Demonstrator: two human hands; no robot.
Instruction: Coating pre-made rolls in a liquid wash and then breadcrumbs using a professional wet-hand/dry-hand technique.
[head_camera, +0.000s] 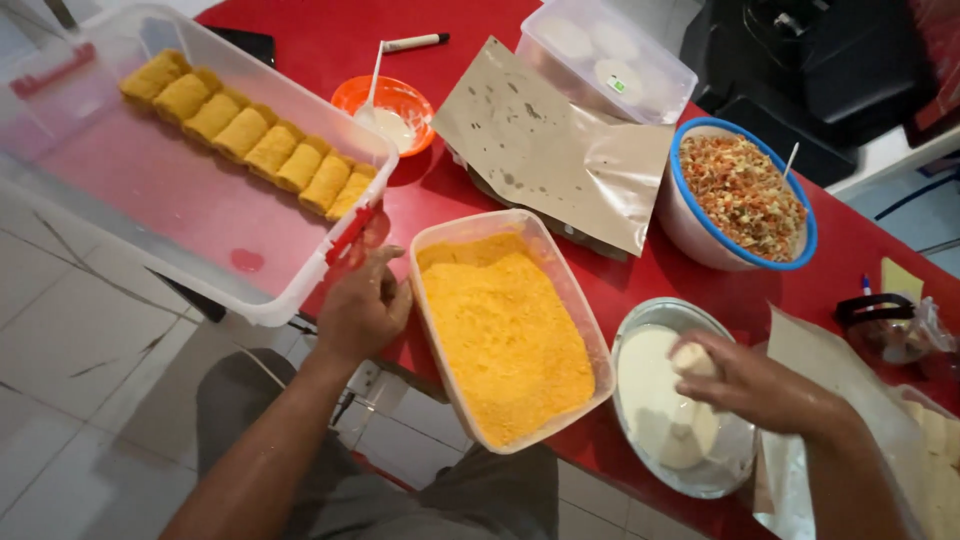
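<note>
My right hand (758, 385) holds a pale, batter-coated roll (694, 360) over a metal bowl of white batter (640, 385). My left hand (362, 303) rests on the red table (440, 190), loosely curled, touching the left wall of a clear tub of orange breadcrumbs (505, 330). It holds nothing. Beyond it, a large clear plastic box (150, 190) carries a diagonal row of several breaded yellow rolls (250, 135).
A blue-rimmed bowl of chopped vegetable filling (742, 195) stands at the right. An orange bowl with white paste and a spoon (390, 110), a brown paper sheet (545, 145), a lidded clear box (605, 55) and a marker (415, 42) lie behind. Tiled floor lies below left.
</note>
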